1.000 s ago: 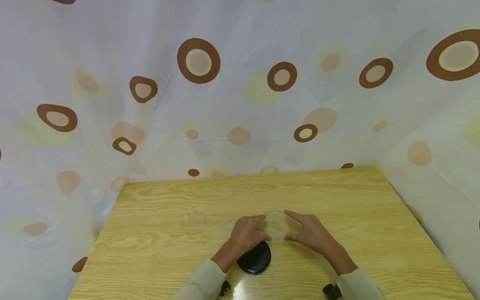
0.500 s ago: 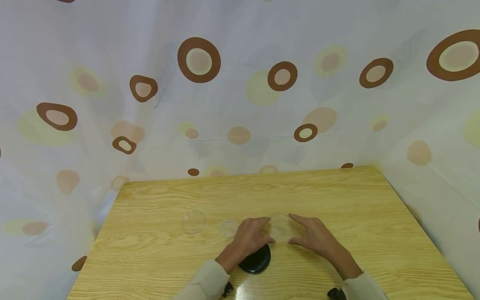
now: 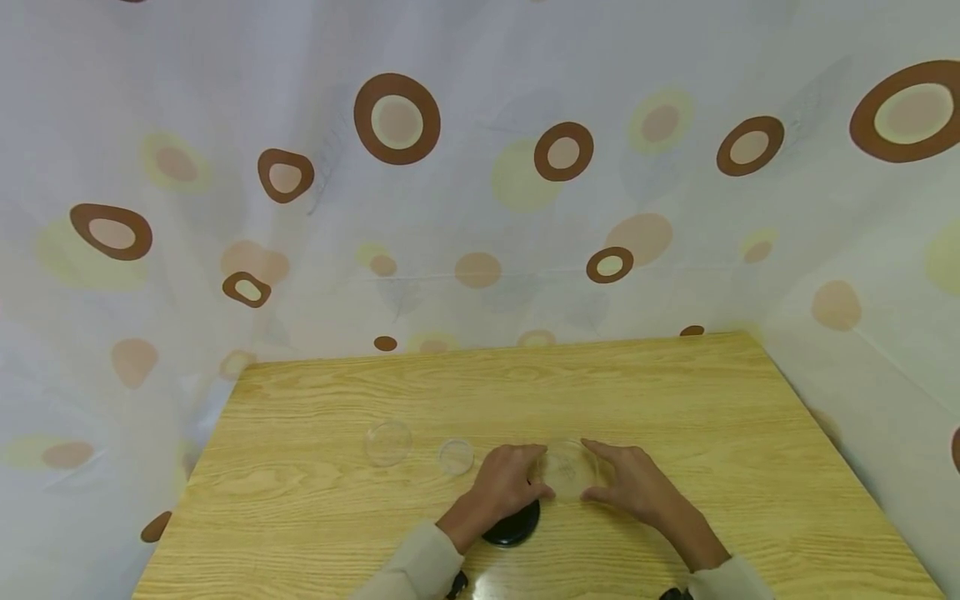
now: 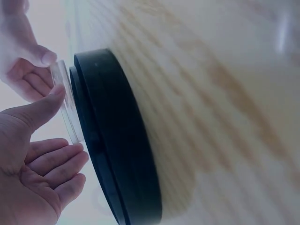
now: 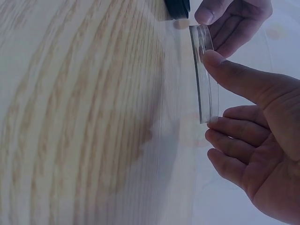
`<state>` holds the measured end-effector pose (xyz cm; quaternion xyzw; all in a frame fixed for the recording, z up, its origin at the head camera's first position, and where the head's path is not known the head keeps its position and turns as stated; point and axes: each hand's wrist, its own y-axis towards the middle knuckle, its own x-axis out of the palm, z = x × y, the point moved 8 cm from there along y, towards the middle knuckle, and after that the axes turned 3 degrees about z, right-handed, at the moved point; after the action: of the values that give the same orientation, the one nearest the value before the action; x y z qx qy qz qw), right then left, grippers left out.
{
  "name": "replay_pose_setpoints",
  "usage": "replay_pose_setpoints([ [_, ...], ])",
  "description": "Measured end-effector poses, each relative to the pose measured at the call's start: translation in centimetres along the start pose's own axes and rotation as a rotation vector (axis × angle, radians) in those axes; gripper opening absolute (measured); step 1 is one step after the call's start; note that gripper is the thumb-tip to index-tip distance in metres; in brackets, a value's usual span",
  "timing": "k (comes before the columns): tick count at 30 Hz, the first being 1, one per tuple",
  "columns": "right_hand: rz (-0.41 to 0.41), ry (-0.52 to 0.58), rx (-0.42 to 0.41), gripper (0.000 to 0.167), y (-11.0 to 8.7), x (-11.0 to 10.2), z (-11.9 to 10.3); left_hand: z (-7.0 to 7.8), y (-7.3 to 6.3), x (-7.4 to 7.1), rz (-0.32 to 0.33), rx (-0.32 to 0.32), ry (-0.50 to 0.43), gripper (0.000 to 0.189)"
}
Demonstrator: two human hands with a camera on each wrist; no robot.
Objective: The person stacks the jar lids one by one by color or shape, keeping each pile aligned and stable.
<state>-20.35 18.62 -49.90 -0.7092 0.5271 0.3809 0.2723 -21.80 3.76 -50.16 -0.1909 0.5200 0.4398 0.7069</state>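
A clear, shallow petri dish [image 3: 567,468] lies level between my two hands, just right of a black round disc [image 3: 513,529]. My left hand [image 3: 506,482] holds its left edge between thumb and fingertips, and my right hand [image 3: 636,482] holds the opposite edge the same way. In the right wrist view the dish [image 5: 204,77] shows edge-on, its thin walls between the thumb and fingers. My left forearm and hand hide part of the black disc, which shows a stepped rim in the left wrist view. I cannot tell whether the dish touches the table.
Two more clear round pieces sit to the left on the wooden table [image 3: 712,417]: a larger dish [image 3: 388,443] and a smaller dish [image 3: 456,457]. A patterned curtain [image 3: 480,200] hangs behind the table and along its sides.
Both hands have moved together with the petri dish, a little to the right and nearer to me. The smaller dish on the left has come fully into view. The black disc stays put.
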Motion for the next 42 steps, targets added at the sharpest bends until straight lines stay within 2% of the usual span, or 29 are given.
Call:
replay_pose_setpoints([
  [12,0.0,-0.046,0.01,0.075,-0.4,-0.1,0.0,0.7,-0.1,0.6,-0.058,-0.008,0.014,0.058],
  [22,0.0,-0.105,0.0,0.071,-1.1,-0.2,-0.1,1.8,0.3,1.0,-0.058,0.064,0.104,0.051],
  [29,-0.019,-0.113,0.019,0.07,-1.4,0.2,0.1,1.8,0.1,1.6,-0.113,0.039,0.102,0.054],
  [32,-0.027,-0.111,0.025,0.07,-1.4,0.4,0.1,1.7,0.1,1.9,-0.136,0.034,0.087,0.042],
  [35,-0.03,-0.117,0.02,0.069,-1.5,0.6,0.1,1.8,0.1,2.0,-0.136,0.039,0.078,0.034],
  [42,-0.02,-0.149,0.01,0.07,-1.7,0.6,0.0,2.2,0.2,2.2,-0.117,0.065,0.095,0.036],
])
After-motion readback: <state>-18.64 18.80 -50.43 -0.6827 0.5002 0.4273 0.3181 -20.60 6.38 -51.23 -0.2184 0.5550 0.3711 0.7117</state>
